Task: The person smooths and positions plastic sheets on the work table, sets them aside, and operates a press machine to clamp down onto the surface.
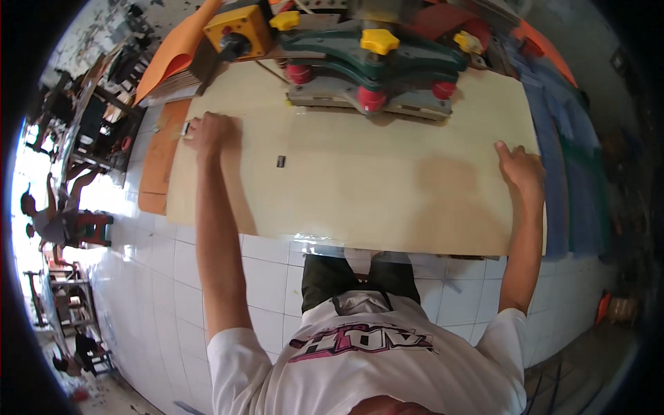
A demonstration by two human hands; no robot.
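- In the middle: sheet [373, 194]
- On the sheet, left of centre: chip [281, 161]
- At its far side: press [415, 66]
- Left of the press: switch box [242, 31]
- Left of that, slightly nearer: stack [183, 79]
- Along the sheet's left edge: board [153, 180]
- Along its right edge: sheeting [564, 173]
- Below: floor [268, 277]

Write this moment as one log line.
left hand: apparently pinching small item; right hand: on pale sheet, right side; dark rectangle: lying on sheet; green frame: far side
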